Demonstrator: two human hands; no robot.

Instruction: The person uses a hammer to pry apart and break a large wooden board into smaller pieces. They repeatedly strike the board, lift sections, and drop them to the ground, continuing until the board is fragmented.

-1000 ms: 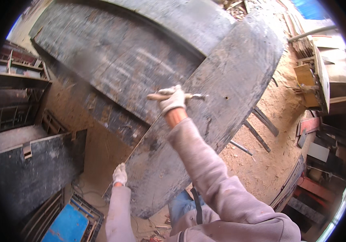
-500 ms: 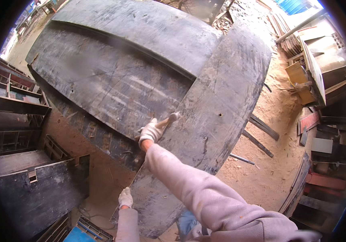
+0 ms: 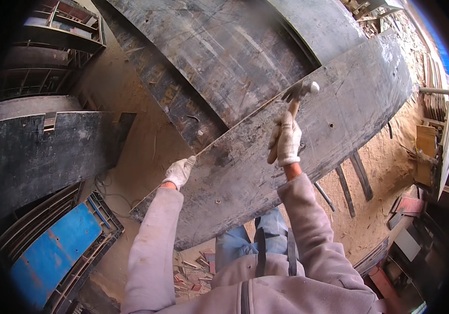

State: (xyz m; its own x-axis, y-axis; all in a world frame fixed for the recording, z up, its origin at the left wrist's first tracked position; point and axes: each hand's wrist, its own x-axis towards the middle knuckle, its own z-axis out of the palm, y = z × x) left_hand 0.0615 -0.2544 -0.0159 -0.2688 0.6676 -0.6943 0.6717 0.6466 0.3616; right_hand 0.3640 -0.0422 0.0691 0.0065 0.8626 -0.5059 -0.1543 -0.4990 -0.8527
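In my gloved right hand [image 3: 287, 140] is a claw hammer [image 3: 293, 107], gripped by its wooden handle. Its metal head is over the long dark plywood board [image 3: 266, 152] that slants across in front of me. My gloved left hand [image 3: 179, 172] is closed on the far edge of this board, toward its left end. The board shows scuffs and a few small holes, and it lies partly across other dark sheets [image 3: 219, 57]. A small bent metal piece [image 3: 193, 118] lies on the lower sheet beyond my left hand.
At the left stand a dark panel [image 3: 62, 152], a blue panel [image 3: 59, 243] in a frame, and stacked frames [image 3: 52, 52]. Dark strips [image 3: 360, 175] lie on the sandy ground to the right, near a leaning board [image 3: 444, 152]. Wood scraps [image 3: 193, 272] lie by my legs.
My right hand has drawn the hammer back from the far edge to above the board. The left hand has moved along the board's edge. My view has swung left and nearer my body.
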